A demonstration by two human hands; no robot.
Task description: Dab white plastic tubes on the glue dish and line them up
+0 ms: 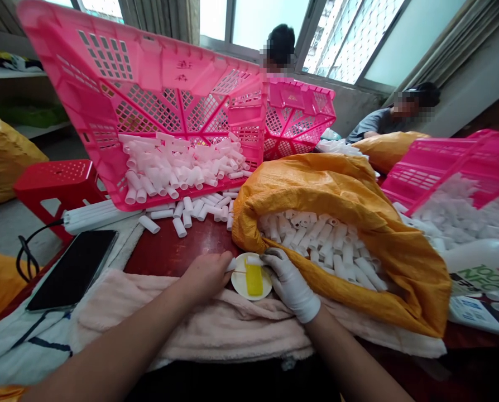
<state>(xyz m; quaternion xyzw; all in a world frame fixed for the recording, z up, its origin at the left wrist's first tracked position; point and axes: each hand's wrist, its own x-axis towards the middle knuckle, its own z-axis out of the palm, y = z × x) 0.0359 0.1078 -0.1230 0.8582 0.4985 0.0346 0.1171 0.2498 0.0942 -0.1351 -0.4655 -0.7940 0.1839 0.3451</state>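
Observation:
My bare left hand (207, 272) is closed around a small white tube (231, 264), whose end sticks out past the fingers. My right hand (290, 283), in a white glove with greyish fingertips, pinches another white piece (255, 260) that looks like a tube. Both hands meet over a round white dish (240, 288) with a yellow rectangular pad (254, 280) in it. A thin brownish line runs from the left hand's tube toward the pad; I cannot tell what it is. Beneath the hands lies a pale pink towel (216, 329).
An orange woven sack (300, 178) full of white tubes gapes open at right. Behind, a tipped pink crate (166, 72) spills tubes (182, 167) onto the red table. A phone (73, 271) and a power strip (94, 216) lie at left. Two people sit beyond.

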